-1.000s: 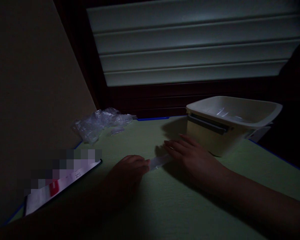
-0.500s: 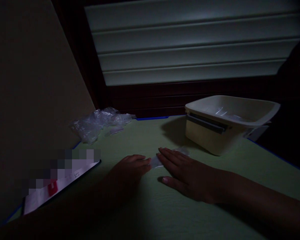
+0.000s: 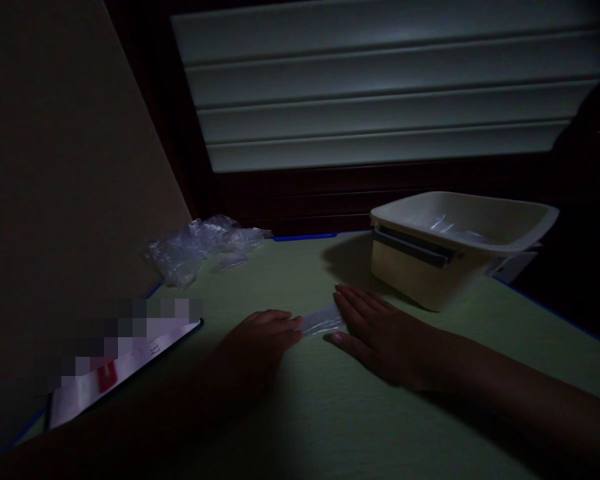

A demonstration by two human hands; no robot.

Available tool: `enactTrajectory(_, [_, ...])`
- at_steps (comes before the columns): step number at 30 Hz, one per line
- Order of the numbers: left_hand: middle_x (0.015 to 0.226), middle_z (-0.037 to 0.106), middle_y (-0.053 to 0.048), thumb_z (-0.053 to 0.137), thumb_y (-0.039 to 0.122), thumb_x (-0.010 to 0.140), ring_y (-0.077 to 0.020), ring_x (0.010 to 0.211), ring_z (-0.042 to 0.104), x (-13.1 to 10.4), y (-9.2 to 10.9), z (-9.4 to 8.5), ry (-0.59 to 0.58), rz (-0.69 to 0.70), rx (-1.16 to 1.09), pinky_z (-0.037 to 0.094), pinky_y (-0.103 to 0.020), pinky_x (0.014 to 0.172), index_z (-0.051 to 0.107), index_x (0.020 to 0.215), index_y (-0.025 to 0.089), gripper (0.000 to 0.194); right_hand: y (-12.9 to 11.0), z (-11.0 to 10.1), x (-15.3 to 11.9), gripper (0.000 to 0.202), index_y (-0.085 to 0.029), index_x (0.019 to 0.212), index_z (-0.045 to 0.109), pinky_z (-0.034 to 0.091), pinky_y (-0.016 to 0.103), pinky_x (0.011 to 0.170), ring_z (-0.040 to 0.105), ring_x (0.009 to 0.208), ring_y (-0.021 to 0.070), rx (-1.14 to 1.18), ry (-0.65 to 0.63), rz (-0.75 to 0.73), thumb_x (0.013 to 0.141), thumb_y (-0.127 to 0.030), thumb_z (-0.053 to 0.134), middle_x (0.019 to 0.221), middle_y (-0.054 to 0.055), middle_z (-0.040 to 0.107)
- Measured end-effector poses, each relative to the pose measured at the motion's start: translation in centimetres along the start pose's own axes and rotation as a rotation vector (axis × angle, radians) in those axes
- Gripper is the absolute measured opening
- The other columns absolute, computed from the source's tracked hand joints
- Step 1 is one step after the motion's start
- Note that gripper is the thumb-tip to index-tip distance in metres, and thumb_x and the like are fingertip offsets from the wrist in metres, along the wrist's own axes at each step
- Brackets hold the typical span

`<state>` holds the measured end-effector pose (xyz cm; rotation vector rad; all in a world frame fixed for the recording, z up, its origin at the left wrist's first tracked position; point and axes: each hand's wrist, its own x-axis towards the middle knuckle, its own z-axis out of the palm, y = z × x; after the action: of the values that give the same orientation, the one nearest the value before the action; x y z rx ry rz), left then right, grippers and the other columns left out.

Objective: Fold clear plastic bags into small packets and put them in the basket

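A narrow piece of clear plastic, apparently a small folded bag point(image 3: 324, 321), lies flat on the green tabletop point(image 3: 300, 267) between my hands. My left hand point(image 3: 265, 339) is closed at its left end, fingertips on the plastic; the thumb is mostly hidden. Over the other end rests my right hand point(image 3: 385, 340), palm down with fingers stretched out and the thumb apart. It covers the right part of the plastic.
A cream plastic bin point(image 3: 415, 273) with grey side handles stands at the back right, with clear plastic inside. Crumpled clear bags point(image 3: 195, 247) lie at the back left. A partly blurred tablet-like object point(image 3: 130, 373) lies at the left. Behind is a slatted panel point(image 3: 380, 87).
My right hand has slid to the right along the plastic, uncovering more of its middle. My left hand stays at the left end.
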<state>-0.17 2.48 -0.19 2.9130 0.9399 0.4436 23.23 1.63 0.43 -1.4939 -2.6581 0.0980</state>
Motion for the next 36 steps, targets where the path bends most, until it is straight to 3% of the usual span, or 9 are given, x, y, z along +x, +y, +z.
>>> enactTrajectory(4, [0.118,0.060,-0.009,0.039,0.004,0.078,-0.0239,0.109,0.052,0.1,0.1,-0.1,-0.031,-0.011,0.013,0.044,-0.040,0.090,0.058,0.109,0.015,0.038,0.4,0.5,0.2,0.074,0.008,0.133,0.032,0.028,0.048,0.102,0.027,0.129,0.0348,-0.123,0.033,0.094,0.091,-0.052,0.020,0.138,0.028,0.030])
enactTrajectory(7, [0.117,0.060,-0.008,0.039,0.005,0.079,-0.0230,0.108,0.052,0.2,0.3,-0.3,-0.038,-0.013,0.026,0.043,-0.039,0.090,0.057,0.110,0.016,0.038,0.3,0.5,0.5,0.067,0.004,0.130,0.041,0.031,0.047,0.100,0.034,0.125,0.0348,-0.201,0.113,0.131,0.090,-0.049,0.027,0.135,0.026,0.039])
enactTrajectory(12, [0.108,0.062,-0.007,0.039,0.002,0.077,-0.0219,0.097,0.053,0.2,0.6,-0.6,-0.037,-0.013,0.074,0.045,-0.038,0.084,0.058,0.106,0.018,0.037,-0.4,-0.4,0.9,0.037,-0.010,0.114,0.057,0.042,0.040,0.084,0.052,0.103,0.0292,-0.189,0.244,0.000,0.088,-0.033,0.046,0.118,0.018,0.055])
enactTrajectory(15, [0.100,0.061,-0.010,0.039,0.003,0.079,-0.0226,0.090,0.053,0.2,0.8,-0.7,-0.022,-0.019,0.070,0.045,-0.038,0.078,0.059,0.103,0.014,0.034,-0.9,-0.8,0.9,0.020,-0.014,0.095,0.063,0.043,0.032,0.070,0.057,0.080,0.0209,-0.151,0.209,-0.123,0.088,-0.020,0.045,0.093,0.011,0.061])
enactTrajectory(20, [0.091,0.059,-0.008,0.036,0.005,0.081,-0.0211,0.083,0.051,0.3,1.1,-0.7,-0.016,-0.039,0.049,0.045,-0.035,0.072,0.059,0.101,0.015,0.031,-1.4,-1.0,0.7,0.016,-0.016,0.093,0.062,0.039,0.030,0.066,0.056,0.075,0.0179,-0.134,0.164,-0.275,0.088,-0.015,0.047,0.085,0.006,0.061])
enactTrajectory(31, [0.094,0.064,-0.006,0.035,0.009,0.087,-0.0170,0.085,0.057,0.0,0.7,-0.3,0.116,0.302,-0.116,0.045,-0.030,0.076,0.052,0.104,0.017,0.025,-1.5,-1.6,0.6,0.009,-0.016,0.089,0.062,0.038,0.031,0.071,0.058,0.080,0.0188,-0.121,0.085,-0.312,0.083,-0.013,0.055,0.087,0.006,0.064])
enactTrajectory(36, [0.093,0.066,-0.006,0.035,0.011,0.087,-0.0169,0.085,0.059,0.2,0.8,-0.6,0.120,0.371,-0.146,0.046,-0.030,0.076,0.051,0.103,0.018,0.025,-1.4,-1.5,0.7,0.007,-0.015,0.082,0.062,0.039,0.030,0.068,0.059,0.074,0.0180,-0.131,0.103,-0.312,0.083,-0.014,0.055,0.080,0.005,0.064])
